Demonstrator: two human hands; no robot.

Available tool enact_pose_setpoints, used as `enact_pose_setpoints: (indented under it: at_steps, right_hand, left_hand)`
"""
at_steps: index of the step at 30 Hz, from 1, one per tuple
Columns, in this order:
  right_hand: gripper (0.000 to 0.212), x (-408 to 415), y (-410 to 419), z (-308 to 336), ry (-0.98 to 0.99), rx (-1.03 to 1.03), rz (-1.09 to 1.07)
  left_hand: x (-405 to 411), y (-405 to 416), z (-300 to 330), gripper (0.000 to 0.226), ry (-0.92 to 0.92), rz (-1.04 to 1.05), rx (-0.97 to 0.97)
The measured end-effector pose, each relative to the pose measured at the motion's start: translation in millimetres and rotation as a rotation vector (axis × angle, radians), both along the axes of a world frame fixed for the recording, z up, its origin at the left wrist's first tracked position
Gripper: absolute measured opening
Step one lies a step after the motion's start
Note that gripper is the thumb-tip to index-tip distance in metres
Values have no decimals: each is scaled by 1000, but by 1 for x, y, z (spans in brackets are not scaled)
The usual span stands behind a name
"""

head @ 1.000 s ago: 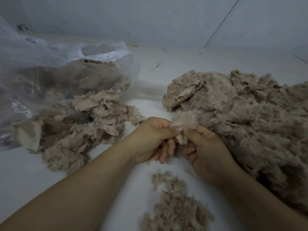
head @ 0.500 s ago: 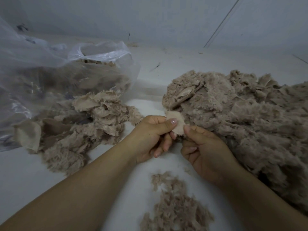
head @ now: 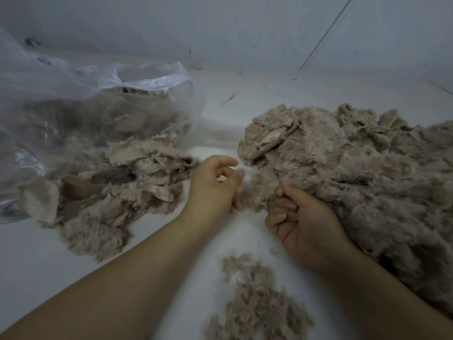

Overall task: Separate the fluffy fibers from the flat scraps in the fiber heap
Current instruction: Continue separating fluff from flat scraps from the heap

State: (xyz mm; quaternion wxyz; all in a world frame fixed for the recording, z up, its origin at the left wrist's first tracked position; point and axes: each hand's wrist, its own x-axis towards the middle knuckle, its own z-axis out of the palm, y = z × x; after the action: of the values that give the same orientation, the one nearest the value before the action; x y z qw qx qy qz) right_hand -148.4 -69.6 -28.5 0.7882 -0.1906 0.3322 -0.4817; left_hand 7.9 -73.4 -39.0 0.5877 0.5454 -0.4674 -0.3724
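Note:
The big tan fiber heap fills the right side of the white surface. My right hand sits at its near-left edge, fingers curled and thumb pressed into the fluff, pinching a tuft there. My left hand hovers between the heap and the pile of flat scraps on the left. Its fingers are loosely spread, and I see nothing held in them. A small pile of loose fluffy fibers lies near me, between my forearms.
A clear plastic bag holding more tan material lies at the back left, behind the scrap pile. The white surface meets a pale wall at the back. Stray threads dot the far surface.
Both hands were pinching one small scrap between them. Now they are apart: the left hand has moved left toward the scrap pile without the scrap, and the right has gone to the heap's edge.

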Motion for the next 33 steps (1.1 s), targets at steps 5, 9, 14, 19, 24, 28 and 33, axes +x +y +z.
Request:
enact_pose_setpoints:
  at_steps: [5, 9, 14, 19, 24, 28, 33]
  right_hand:
    - [10, 1, -1, 2, -3, -27, 35]
    - [32, 1, -2, 1, 3, 26, 33]
    - [10, 0, -5, 2, -20, 68, 51]
    - [31, -1, -5, 3, -32, 110, 15]
    - [27, 0, -4, 4, -51, 114, 32]
    - [28, 2, -3, 6, -52, 125, 36]
    - [24, 1, -3, 6, 9, 108, 32]
  left_hand:
    - [-2, -5, -5, 21, -764, -238, -37]
    - [-3, -1, -6, 13, -601, -158, -91]
    - [-6, 4, 2, 21, -187, -184, -17]
    - [-7, 4, 4, 16, -42, -149, -29]
    - [-4, 1, 1, 31, -405, -237, 36]
    - [-10, 1, -1, 14, -829, -237, -139]
    - [-8, 3, 0, 27, -345, -119, -59]
